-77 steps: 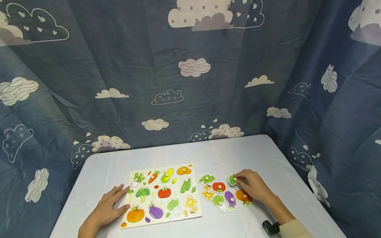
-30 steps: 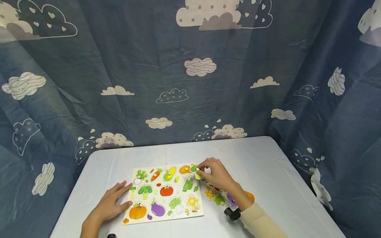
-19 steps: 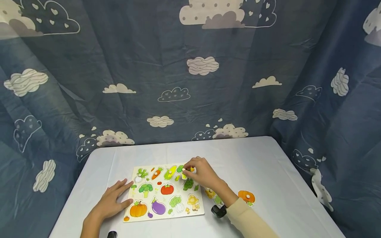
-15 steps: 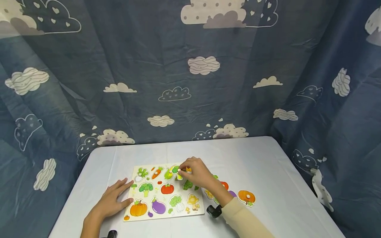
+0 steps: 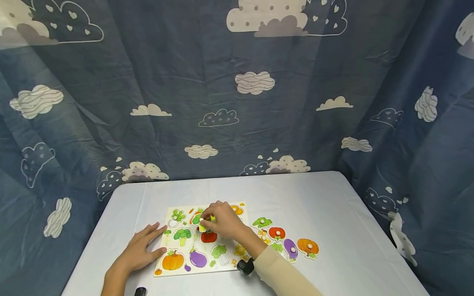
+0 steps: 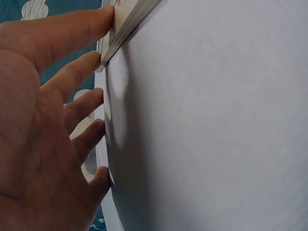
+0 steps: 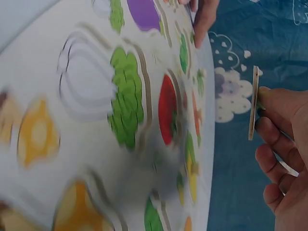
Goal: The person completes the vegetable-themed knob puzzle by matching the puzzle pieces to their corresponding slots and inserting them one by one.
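My right hand (image 5: 224, 220) pinches a broccoli puzzle piece (image 5: 197, 219) by its knob, above the upper part of the vegetable puzzle board (image 5: 166, 242). In the right wrist view the broccoli piece (image 7: 253, 103) appears edge-on, held upright between thumb and fingers, off the board. The right hand covers part of the corn and the top right pictures. The board's printed broccoli (image 5: 182, 234) lies left of the hand. My left hand (image 5: 135, 250) lies with spread fingers at the board's left edge; in the left wrist view its thumb and index finger (image 6: 79, 70) touch that edge.
Right of the board lie several loose knobbed pieces: a green vegetable (image 5: 262, 222), a tomato (image 5: 277, 233), an eggplant (image 5: 290, 249), a pumpkin (image 5: 308, 246), and a mushroom and a cabbage partly hidden. The white table (image 5: 352, 246) ends at a cloud-patterned curtain (image 5: 166, 82).
My right hand picked up the broccoli piece among the loose ones and carried it left, across the board's top right, to above the carrot and corn. The left hand stays at the edge.
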Action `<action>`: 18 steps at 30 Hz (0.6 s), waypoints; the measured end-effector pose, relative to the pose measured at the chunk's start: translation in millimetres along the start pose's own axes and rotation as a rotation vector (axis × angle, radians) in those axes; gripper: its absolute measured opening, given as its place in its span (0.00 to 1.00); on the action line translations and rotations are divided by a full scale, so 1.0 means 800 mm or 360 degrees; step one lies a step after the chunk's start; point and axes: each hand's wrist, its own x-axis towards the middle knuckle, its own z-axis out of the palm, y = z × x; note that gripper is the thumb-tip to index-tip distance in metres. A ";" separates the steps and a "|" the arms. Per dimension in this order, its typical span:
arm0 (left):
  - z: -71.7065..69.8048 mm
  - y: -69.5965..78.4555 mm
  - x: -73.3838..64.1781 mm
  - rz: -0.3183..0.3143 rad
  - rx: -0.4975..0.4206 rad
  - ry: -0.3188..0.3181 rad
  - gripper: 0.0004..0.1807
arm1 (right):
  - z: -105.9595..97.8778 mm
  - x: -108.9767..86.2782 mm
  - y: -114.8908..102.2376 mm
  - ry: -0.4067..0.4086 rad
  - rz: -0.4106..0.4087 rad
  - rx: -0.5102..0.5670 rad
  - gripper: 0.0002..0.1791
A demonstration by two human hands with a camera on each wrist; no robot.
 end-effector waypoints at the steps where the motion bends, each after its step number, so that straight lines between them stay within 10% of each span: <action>1: 0.000 -0.001 0.000 0.0003 0.0004 0.0003 0.41 | 0.004 0.002 -0.003 -0.0005 -0.0005 -0.0010 0.07; 18: 0.001 -0.003 0.000 -0.0010 0.0001 0.0021 0.40 | 0.052 0.022 -0.027 0.0000 -0.0071 -0.0011 0.06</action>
